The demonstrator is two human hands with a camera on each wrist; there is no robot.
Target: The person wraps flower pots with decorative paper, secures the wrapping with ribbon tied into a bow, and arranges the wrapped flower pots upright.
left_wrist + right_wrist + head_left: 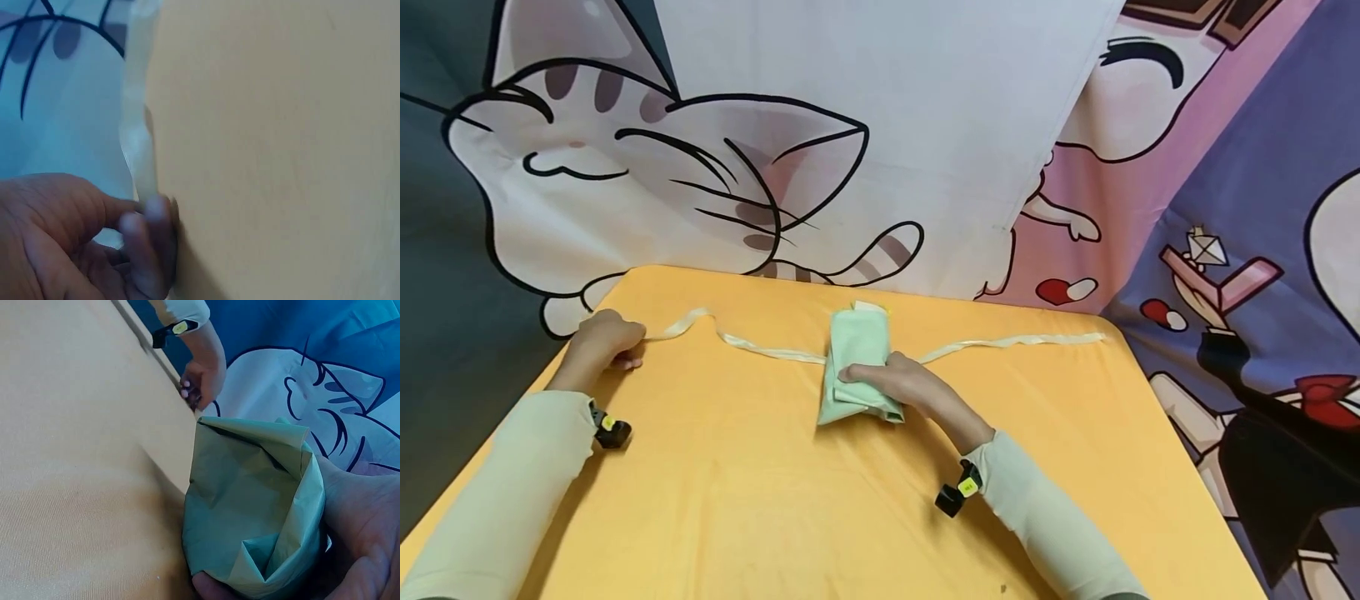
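Observation:
A pale green paper-wrapped bundle (859, 342) lies near the table's middle, and my right hand (902, 382) grips it from the right side. Its folded, open-looking end (250, 500) faces the camera in the right wrist view. A cream ribbon (767, 350) runs out from beneath the bundle to both sides. At the far left my left hand (606, 337) pinches the ribbon's left end between thumb and fingers. In the left wrist view the ribbon (139, 106) stretches away from those fingertips along the table's edge. The ribbon's stretch under the bundle is hidden.
A yellow cloth (760, 508) covers the table. Behind it hangs a printed backdrop (925, 100) with a cartoon cat. The ribbon's right part (1015, 342) trails toward the right table edge. Each wrist wears a small black camera (953, 496).

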